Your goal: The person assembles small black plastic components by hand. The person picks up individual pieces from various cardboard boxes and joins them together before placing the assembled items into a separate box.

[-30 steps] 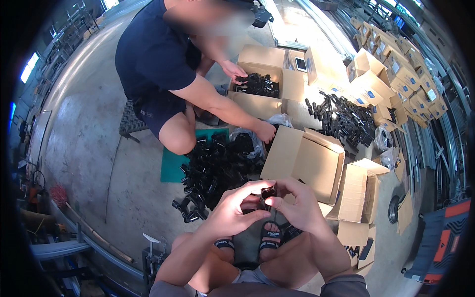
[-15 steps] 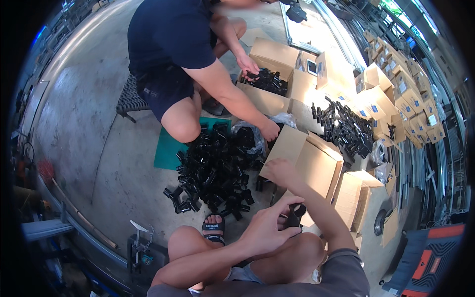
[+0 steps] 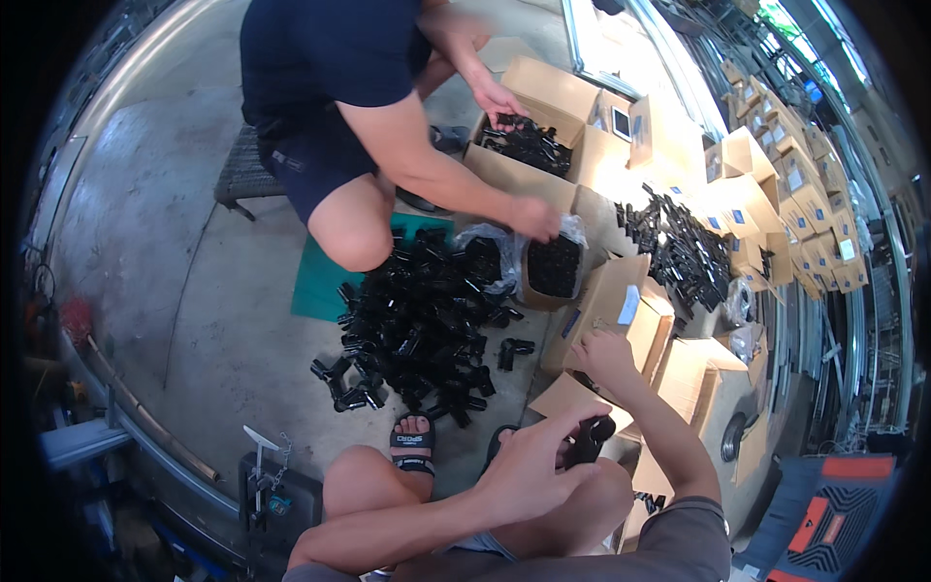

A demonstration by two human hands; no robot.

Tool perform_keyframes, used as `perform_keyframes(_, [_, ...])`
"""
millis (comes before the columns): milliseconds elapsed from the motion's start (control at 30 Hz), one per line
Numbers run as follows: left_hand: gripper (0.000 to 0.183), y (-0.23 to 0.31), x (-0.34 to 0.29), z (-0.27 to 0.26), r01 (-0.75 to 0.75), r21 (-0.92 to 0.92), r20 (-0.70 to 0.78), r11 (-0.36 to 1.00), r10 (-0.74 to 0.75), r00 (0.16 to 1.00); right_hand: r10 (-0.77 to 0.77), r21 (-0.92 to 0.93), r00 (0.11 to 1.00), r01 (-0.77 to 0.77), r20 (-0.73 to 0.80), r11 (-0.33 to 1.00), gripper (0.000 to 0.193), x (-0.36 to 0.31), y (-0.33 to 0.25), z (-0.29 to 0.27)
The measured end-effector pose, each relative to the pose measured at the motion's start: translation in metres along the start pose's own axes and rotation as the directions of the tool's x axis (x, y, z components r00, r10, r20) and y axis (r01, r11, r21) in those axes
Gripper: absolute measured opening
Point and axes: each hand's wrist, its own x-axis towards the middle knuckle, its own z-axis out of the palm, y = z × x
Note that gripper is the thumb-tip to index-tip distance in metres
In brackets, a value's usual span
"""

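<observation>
Black fitting (image 3: 589,442) tight in left hand (image 3: 531,464) near knee (image 3: 603,493), right hand (image 3: 605,356), grip unclear, at edge of cardboard box (image 3: 603,294)

Sandal strap (image 3: 428,442): white capitals (image 3: 412,439), lower centre.
Stacked cartons (image 3: 803,204): labels (image 3: 848,249), right side, too small to read from here.

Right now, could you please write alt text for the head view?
A bare left hand holds a black fitting while the right hand is at an open cardboard box. Ahead, a heap of black fittings partly covers a green mat; a co-worker leans over boxes.
</observation>
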Motion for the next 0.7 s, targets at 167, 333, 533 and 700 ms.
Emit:
perform_keyframes(167, [0.063,0.004,-0.004,0.007,-0.023,-0.078,0.064,0.997,0.028,0.998,0.189,0.265,0.981,-0.192,0.036,0.945,0.027,0.014,0.035,0.046])
perform_keyframes(333, [0.064,0.009,0.002,-0.001,0.011,-0.05,-0.036,0.999,-0.013,0.999,0.27,0.315,0.96,-0.234,-0.074,0.92,0.023,0.119,0.034,0.062])
perform_keyframes(533, [0.067,-0.005,0.009,-0.014,-0.044,-0.208,-0.189,0.977,0.005,0.982,0.413,0.35,0.887,-0.327,-0.206,0.878,0.019,0.196,0.016,0.08])
perform_keyframes(700, [0.07,0.001,0.015,-0.026,0.09,-0.213,-0.264,0.973,-0.146,0.953,0.431,0.251,0.877,-0.377,-0.213,0.891,0.017,0.214,0.024,0.115])
